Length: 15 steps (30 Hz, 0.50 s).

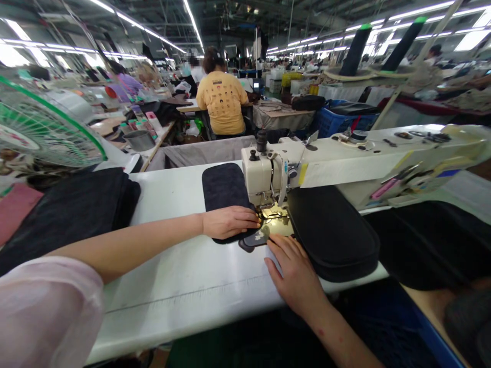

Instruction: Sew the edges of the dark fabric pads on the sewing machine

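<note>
While the left hand (231, 221) lies on a dark panel (223, 186), the right hand (295, 271) rests open beside a sewing machine (264, 171)

As the panel lies flat on the white table (172, 276), its right edge sits just left of the machine's brass-coloured plate (276, 225). The left hand reaches across from the left, back upward, its fingers together and slightly bent over the panel, with their tips at the edge nearest the plate. Its thumb is hidden, so whether it pinches the panel or only presses it, I cannot tell.

The right hand is palm down and holds nothing, its thumb set apart from the fingers. Its fingertips are at the near side of the plate, close to a stack of black panels (333, 230) that stands on the table to the right, under the machine's arm.

At the table's left end is a pile of dark material (80, 209), with a green-rimmed fan (49, 122) behind it. A pink-handled tool (384, 189) sits against the machine's arm. Beyond the table, a person in a yellow shirt (221, 102) sits facing away, left of a blue crate (341, 121). Two dark thread cones (356, 51) stand at upper right.
</note>
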### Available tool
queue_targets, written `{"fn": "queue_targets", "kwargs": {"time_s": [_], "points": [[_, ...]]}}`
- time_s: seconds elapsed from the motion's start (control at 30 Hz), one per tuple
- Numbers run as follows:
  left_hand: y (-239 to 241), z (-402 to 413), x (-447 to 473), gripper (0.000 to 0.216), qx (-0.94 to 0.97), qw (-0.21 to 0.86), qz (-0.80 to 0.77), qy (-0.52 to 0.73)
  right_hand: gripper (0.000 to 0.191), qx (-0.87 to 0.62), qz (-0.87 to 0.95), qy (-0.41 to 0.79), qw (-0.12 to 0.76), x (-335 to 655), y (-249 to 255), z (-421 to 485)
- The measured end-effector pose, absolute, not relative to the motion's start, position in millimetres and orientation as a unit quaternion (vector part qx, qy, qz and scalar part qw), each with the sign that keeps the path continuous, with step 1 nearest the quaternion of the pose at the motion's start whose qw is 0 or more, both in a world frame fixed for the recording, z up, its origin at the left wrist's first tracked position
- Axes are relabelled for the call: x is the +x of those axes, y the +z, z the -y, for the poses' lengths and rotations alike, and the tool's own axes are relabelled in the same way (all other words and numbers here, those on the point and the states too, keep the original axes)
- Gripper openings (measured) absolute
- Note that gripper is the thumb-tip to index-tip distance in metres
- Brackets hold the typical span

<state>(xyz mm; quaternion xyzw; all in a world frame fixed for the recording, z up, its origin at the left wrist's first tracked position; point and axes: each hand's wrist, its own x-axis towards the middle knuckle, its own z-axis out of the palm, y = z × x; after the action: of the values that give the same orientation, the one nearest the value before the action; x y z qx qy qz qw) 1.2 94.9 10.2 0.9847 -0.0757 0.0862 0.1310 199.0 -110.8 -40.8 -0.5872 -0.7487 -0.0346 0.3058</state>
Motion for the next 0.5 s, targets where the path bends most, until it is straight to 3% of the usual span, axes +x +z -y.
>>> {"fn": "queue_targets", "kwargs": {"time_s": [0.17,0.5], "points": [[9,-89,1,0.038,0.985,0.119,0.055,0.111,0.03,-0.585,0.748,-0.031,0.312,198,-38,109],[-5,-32,14,0.035,0.965,0.071,-0.167,0.19,0.03,-0.579,0.75,-0.009,0.319,201,-37,110]]}}
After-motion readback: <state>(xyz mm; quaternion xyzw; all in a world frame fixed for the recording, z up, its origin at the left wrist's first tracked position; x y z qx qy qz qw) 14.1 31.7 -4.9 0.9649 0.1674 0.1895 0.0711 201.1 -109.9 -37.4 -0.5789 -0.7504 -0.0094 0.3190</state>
